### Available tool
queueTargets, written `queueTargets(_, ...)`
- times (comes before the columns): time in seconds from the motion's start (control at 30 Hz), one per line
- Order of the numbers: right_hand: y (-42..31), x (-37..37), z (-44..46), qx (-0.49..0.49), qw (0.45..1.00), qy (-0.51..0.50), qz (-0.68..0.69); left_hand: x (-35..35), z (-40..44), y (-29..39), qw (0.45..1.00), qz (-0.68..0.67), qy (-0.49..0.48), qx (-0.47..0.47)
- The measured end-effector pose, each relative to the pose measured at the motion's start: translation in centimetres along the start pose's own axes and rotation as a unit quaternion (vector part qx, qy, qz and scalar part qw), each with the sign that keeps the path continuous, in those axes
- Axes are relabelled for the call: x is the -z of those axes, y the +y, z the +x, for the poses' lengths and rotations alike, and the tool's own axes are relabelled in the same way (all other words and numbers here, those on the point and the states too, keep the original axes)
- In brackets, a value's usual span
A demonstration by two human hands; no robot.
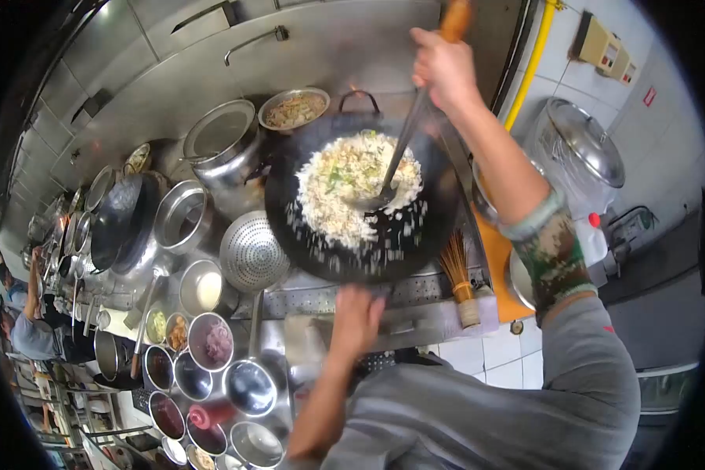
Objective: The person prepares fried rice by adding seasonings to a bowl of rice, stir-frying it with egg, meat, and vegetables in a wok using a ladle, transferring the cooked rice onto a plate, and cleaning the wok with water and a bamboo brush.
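Note:
A black wok (435,200) sits on the stove, filled with fried rice (345,172) mixed with bits of egg and green leaves. Grains near the wok's front edge are smeared by motion. My right hand (446,66) is closed around the long handle of a ladle (406,141), just below its wooden end. The ladle's bowl rests in the rice. At the wok's near rim, my left hand (355,319) is closed, slightly blurred, seemingly on the wok's near handle, which the fingers hide.
Left of the wok lies a perforated skimmer (254,251). Behind it stand a lidded pot (221,133) and a bowl of food (294,110). A bamboo brush (458,274) is to the right. Several ingredient bowls (211,341) crowd the lower left. Other people (35,333) work farther left.

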State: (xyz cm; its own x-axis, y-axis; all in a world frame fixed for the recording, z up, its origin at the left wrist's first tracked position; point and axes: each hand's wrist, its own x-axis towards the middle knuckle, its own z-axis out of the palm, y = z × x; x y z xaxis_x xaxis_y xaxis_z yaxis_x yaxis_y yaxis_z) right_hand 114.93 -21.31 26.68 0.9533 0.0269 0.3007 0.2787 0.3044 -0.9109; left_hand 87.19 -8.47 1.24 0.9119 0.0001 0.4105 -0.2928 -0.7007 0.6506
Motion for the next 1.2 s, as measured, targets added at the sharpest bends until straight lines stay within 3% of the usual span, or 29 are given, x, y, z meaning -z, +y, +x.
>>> queueTargets(0.07,-1.2,2.4,0.1,0.026,0.996,-0.014,0.081,3.4,-1.9,3.1,0.999,-0.003,0.008,-0.045)
queueTargets(0.17,-1.0,1.0,-0.4,0.030,0.999,-0.020,0.032,6.4,2.4,5.7,0.998,-0.043,0.048,0.016)
queueTargets(0.23,-0.1,-2.0,-1.3,0.013,0.999,0.016,-0.033,4.8,6.4,4.1,0.995,-0.053,0.083,-0.013)
queueTargets(0.3,2.7,-3.9,-1.1,0.038,0.990,0.057,-0.122,0.8,5.1,-0.2,0.998,-0.017,0.052,-0.008)
queueTargets(0.37,4.1,-3.4,-0.4,0.141,0.986,0.018,-0.091,-1.2,1.6,-2.2,0.999,0.001,0.033,-0.012)
queueTargets(0.47,-0.2,-1.2,-2.1,0.041,0.996,-0.074,0.035,1.3,-0.5,-0.4,0.999,-0.019,0.035,-0.036)
queueTargets(0.57,-1.6,0.2,-1.0,0.047,0.994,-0.088,0.043,4.6,3.4,2.1,0.998,-0.039,0.039,0.016)
queueTargets(0.67,-3.1,1.0,0.0,0.090,0.991,-0.079,0.065,2.9,6.3,-1.0,0.999,-0.021,0.040,0.021)
queueTargets(0.77,1.7,2.4,-0.1,0.131,0.986,-0.024,0.095,1.3,7.5,-2.9,0.999,-0.031,0.033,0.004)
queueTargets(0.8,5.1,1.8,-0.4,0.066,0.994,0.002,0.093,1.0,7.5,-3.5,0.999,-0.026,0.032,0.002)
queueTargets(0.83,8.0,2.1,-0.2,0.038,0.987,-0.074,0.139,0.9,7.3,-3.7,0.999,-0.019,0.025,0.001)
queueTargets(0.93,5.5,1.3,1.9,-0.010,0.987,-0.088,0.138,2.7,7.5,-1.3,0.997,0.036,0.053,-0.041)
queueTargets(1.03,5.1,0.4,3.2,0.040,0.985,-0.092,0.143,4.3,8.0,1.8,0.992,0.101,0.069,-0.030)
queueTargets(1.1,8.4,-0.4,3.0,0.000,0.981,-0.031,0.191,2.5,8.2,0.7,0.995,0.091,0.030,-0.012)
queueTargets(1.2,5.8,0.0,5.6,-0.082,0.984,-0.055,0.146,2.0,6.3,1.3,0.997,0.080,0.001,0.005)
